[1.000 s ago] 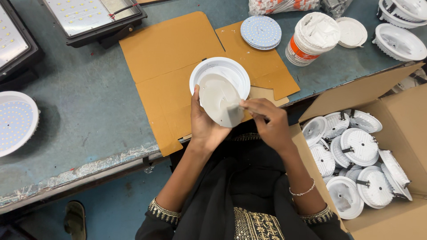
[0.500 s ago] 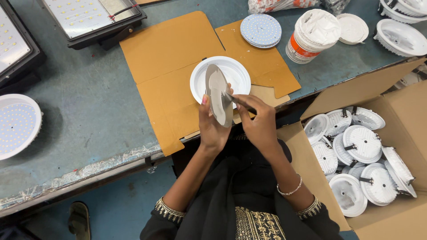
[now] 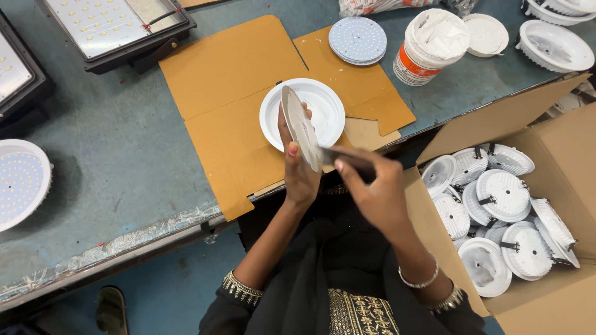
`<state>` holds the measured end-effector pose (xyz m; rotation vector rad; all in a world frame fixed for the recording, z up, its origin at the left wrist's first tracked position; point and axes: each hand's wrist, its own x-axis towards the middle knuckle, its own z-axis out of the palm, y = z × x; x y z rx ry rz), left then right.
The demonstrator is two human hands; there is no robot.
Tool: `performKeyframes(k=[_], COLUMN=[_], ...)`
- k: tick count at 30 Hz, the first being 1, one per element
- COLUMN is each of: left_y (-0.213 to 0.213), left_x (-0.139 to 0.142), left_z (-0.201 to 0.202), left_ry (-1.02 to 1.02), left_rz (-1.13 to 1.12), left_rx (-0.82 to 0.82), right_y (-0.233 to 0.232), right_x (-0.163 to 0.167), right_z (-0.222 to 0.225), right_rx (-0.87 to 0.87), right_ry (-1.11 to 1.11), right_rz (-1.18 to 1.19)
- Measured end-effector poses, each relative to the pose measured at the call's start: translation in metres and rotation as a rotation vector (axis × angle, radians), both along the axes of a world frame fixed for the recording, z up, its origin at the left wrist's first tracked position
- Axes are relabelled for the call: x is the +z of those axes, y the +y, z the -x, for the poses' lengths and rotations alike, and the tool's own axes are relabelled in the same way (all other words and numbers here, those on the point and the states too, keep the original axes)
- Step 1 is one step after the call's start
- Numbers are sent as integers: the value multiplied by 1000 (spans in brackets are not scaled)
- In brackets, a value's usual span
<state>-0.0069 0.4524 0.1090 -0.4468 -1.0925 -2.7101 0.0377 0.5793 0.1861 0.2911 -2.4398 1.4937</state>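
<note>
Here, label by label:
Disc: a thin round white disc point(image 3: 300, 127) held on edge above the counter, just over the white round housing point(image 3: 302, 115).
Left hand: left hand point(image 3: 299, 170) clamped on the disc's lower edge, thumb on the near face, fingers behind it.
Right hand: right hand point(image 3: 372, 186) closed on a slim dark tool point(image 3: 338, 153) whose tip meets the disc near its lower rim.
Housing: lies open side up on the brown cardboard sheet point(image 3: 230, 80), at 12 o'clock from the hands.
Counter: grey-green counter point(image 3: 124, 155) carrying everything.
At 1 o'clock: a stack of round LED boards point(image 3: 357, 40), then a white tub point(image 3: 428, 44) with its lid point(image 3: 486, 34) beside it.
At 3 o'clock: a cardboard box point(image 3: 559, 161) filled with white round housings point(image 3: 503, 195).
At 9 o'clock: a round LED lamp point(image 3: 18, 180).
At 11 o'clock: a black flood light panel point(image 3: 115, 25).
</note>
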Motion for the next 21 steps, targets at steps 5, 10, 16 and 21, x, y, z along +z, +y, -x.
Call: performKeyframes(k=[5, 10, 16, 21], left_y=[5, 5, 8, 5], left_x=[-4, -9, -18, -26], left_z=[4, 10, 15, 20], left_ry=[25, 31, 103, 147], left_rz=[-11, 102, 249, 381], left_rx=[-4, 88, 161, 264], right_y=[0, -6, -6, -1], right_x=[-14, -18, 3, 19], right_z=[36, 25, 8, 1], right_rx=[-32, -26, -57, -35], right_ry=[37, 0, -87, -131], right_rz=[-56, -36, -32, 1])
